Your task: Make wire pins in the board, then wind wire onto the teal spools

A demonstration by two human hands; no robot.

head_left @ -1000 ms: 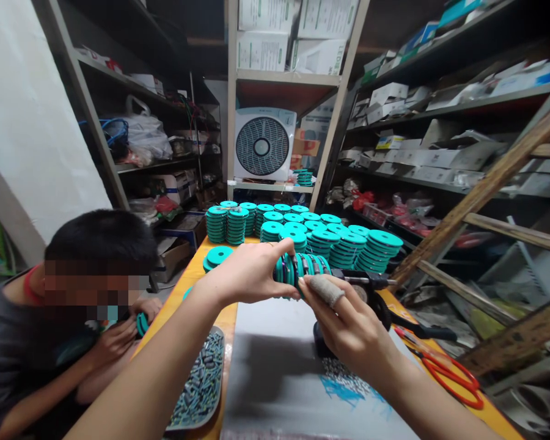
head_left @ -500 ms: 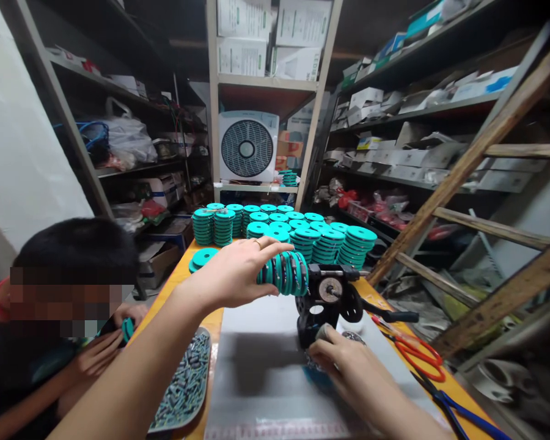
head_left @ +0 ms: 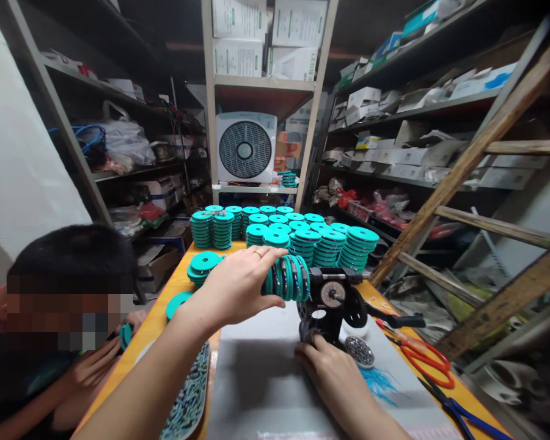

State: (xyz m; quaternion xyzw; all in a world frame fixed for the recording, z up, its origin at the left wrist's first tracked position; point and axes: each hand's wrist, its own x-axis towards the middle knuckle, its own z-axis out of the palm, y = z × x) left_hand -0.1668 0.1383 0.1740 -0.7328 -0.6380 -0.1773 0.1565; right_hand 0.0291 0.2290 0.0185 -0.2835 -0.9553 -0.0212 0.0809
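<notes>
My left hand (head_left: 241, 284) is wrapped over a row of teal discs (head_left: 288, 278) threaded side by side on the shaft of a small black hand-crank machine (head_left: 332, 302). My right hand (head_left: 332, 373) rests on the grey mat (head_left: 261, 385), fingers curled against the foot of the machine; what they hold, if anything, is hidden. The machine's crank handle (head_left: 396, 319) sticks out to the right.
Several stacks of teal discs (head_left: 297, 235) fill the far end of the orange table (head_left: 158, 321). A tray of small grey parts (head_left: 190, 400), a round metal piece (head_left: 360, 351), red scissors (head_left: 428, 363) and blue-handled pliers (head_left: 465, 412) lie nearby. A seated person's hands (head_left: 94, 360) hold a teal disc at left. Shelves and a wooden ladder (head_left: 467, 159) surround.
My right hand dropped from the disc row down to the machine's base on the mat. My left hand stayed on the discs. The view shifted slightly.
</notes>
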